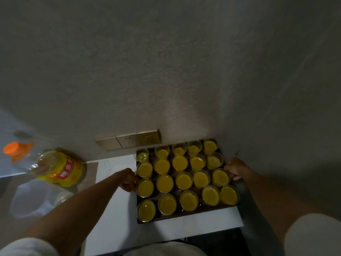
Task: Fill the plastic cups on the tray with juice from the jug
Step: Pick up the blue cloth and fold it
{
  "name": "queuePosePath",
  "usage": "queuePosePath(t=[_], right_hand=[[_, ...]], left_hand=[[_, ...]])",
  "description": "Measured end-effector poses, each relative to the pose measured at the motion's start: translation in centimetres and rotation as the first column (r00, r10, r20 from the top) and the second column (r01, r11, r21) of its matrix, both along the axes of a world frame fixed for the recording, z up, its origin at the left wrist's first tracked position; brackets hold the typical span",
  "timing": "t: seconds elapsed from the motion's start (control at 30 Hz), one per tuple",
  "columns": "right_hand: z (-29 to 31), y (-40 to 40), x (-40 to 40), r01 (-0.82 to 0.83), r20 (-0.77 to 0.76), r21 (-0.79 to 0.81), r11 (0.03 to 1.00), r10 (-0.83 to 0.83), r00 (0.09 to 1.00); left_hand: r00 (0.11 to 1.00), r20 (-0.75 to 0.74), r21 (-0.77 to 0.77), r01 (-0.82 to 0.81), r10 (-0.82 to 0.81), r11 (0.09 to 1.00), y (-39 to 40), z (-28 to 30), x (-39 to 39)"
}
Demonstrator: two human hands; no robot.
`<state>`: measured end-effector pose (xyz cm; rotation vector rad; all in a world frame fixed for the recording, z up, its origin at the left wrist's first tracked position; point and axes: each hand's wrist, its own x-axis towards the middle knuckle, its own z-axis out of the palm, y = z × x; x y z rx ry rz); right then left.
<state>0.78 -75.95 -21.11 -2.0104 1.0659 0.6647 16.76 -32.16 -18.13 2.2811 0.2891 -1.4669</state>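
The left hand (129, 180) curls its fingers around the left edge of the tray (181, 215), and the right hand (234, 169) grips the right edge the same way, so the tray is held from both sides. On it stand the plastic cups (165, 183) in close rows, rims nearly touching, almost all filled with yellow juice (the cup at the far left corner and one near the right end of the second row look much emptier).

The tray's far edge sits close under the grey wall (166, 71), just right of a brass socket plate (129, 139); a second wall (295, 108) closes in on the right, leaving little room there. Open room lies to the left and toward the person, where the white tabletop (114, 182) shows bare. The tabletop's right edge ends just beyond the tray.

The jug (55, 167), a clear bottle with a yellow label and orange cap, stands well apart to the left, beside a pale plastic container (36, 198). The lighting is dim.
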Motion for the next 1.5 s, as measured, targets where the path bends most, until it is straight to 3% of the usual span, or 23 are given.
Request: queuePosePath(t=[0.17, 0.3, 0.53, 0.7, 0.9, 1.27, 1.5], right_hand=[[1.9, 0.5, -0.2, -0.028, 0.068, -0.213, 0.977, 0.044, 0.997], [4.3, 1.4, -0.8, -0.077, 0.094, -0.417, 0.905, 0.127, 0.987], [8.8, 5.7, -1.8, -0.044, 0.147, -0.527, 0.848, 0.143, 0.979], [10.8, 10.5, -1.5, -0.020, 0.249, -0.505, 0.863, 0.168, 0.954], [12.9, 19.6, 0.3, -0.126, 0.295, -0.550, 0.826, 0.333, 0.895], [12.1, 38.3, 2.4, -0.372, 0.359, -0.439, 0.818, 0.539, 0.762], [6.6, 50.2, 0.5, -0.686, 0.277, -0.288, 0.668, 0.744, 0.608]], left_hand=[[0.991, 0.111, -0.029, -0.070, 0.073, 0.997, 0.6, 1.5, 0.4], [0.982, 0.170, -0.065, -0.074, 0.084, 0.995, 1.2, 2.4, 0.3], [0.947, 0.322, -0.092, 0.034, -0.003, 0.995, 4.8, 3.1, -1.0], [0.881, 0.471, -0.104, 0.100, -0.040, 0.990, 8.7, 3.1, -2.7], [0.749, 0.640, -0.019, 0.235, -0.169, 0.972, 14.0, 3.1, -6.6], [0.659, 0.716, 0.002, 0.327, -0.230, 0.945, 22.4, 2.0, -12.5], [0.647, 0.703, 0.092, 0.331, -0.297, 0.939, 29.6, -0.8, -15.6]])
